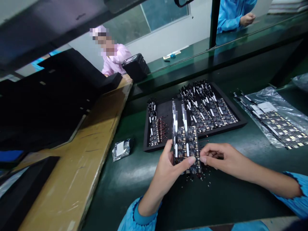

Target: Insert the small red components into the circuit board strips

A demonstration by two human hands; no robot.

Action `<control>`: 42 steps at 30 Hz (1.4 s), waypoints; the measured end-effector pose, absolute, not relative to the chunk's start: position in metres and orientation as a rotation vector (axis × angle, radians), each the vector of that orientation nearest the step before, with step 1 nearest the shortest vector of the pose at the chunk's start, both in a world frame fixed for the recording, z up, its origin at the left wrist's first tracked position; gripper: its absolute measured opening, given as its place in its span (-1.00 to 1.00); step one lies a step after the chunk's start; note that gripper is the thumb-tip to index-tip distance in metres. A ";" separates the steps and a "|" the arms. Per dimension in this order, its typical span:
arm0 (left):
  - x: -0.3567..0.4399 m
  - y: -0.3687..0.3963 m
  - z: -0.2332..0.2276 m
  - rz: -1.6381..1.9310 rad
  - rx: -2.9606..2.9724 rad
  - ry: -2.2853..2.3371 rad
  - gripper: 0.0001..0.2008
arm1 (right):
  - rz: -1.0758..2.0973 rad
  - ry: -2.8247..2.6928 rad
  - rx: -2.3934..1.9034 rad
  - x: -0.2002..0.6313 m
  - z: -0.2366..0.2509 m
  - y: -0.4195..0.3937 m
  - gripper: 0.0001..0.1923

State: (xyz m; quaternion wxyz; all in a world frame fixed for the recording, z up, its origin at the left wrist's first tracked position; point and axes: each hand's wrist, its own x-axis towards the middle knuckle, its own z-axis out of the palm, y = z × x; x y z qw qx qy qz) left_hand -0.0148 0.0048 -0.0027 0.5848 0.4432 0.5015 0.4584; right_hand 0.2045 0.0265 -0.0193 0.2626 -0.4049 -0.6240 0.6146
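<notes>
The left hand [168, 166] grips a circuit board strip [186, 147] upright above the green table [120, 186]. The right hand [220, 157] pinches its edge. The black tray [166, 112] already holds many boards; one part is unfilled.

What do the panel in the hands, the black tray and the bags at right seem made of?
The circuit board panel, held by the left hand and touched by the right hand, looks like rigid matte black laminate with white labels. The tray looks like dull black plastic or foam. The bags look like clear glossy film, wrinkled and glinting.
</notes>
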 end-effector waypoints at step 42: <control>-0.024 0.016 0.002 1.443 1.011 1.279 -0.41 | 1.099 -2.397 -0.808 0.228 -0.028 0.047 -0.84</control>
